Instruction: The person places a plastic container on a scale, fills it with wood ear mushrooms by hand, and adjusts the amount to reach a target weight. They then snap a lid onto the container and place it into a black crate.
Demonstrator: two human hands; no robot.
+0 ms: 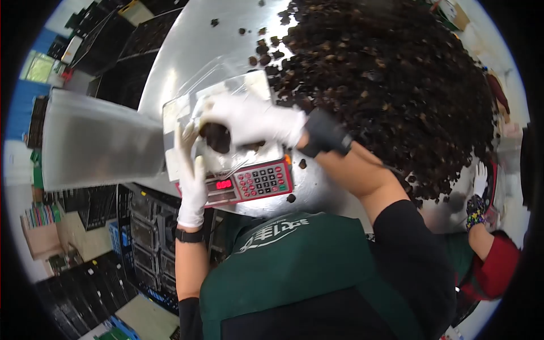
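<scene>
Over the scale point(259, 85), dark pieces point(216, 137) show between open left hand point(191, 170) and blurred right hand point(243, 116), grip unclear.

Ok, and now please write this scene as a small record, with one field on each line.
left hand: gloved, at the side of the clear tray
right hand: gloved, blurred, over the tray; grip unclear
tray: on the scale, dark pieces inside
scale display: red digits, too blurred to read surely
pile: dark pieces, spread on the metal table
plastic stack: beside the scale
co-worker's hand: gloved, beside the pile
</scene>
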